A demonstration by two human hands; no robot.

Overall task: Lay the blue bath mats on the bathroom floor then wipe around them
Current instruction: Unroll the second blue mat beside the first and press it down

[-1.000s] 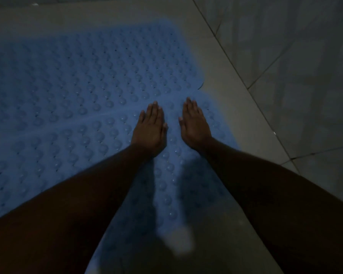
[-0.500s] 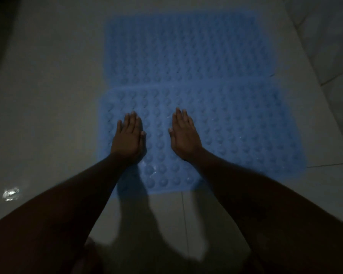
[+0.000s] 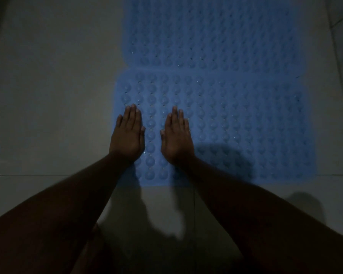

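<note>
While left hand (image 3: 128, 136), at near mat (image 3: 246, 119) edge, and right hand (image 3: 177, 138) lie flat, floor (image 3: 48, 95) open leftward

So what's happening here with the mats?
A person presses both palms flat on the nearer blue mat: left hand by its left edge, right hand beside it, fingers straight. A second blue mat lies just beyond, edge to edge with the first, both on the tiled floor. No cloth is in view, so wiping has not begun.
</note>
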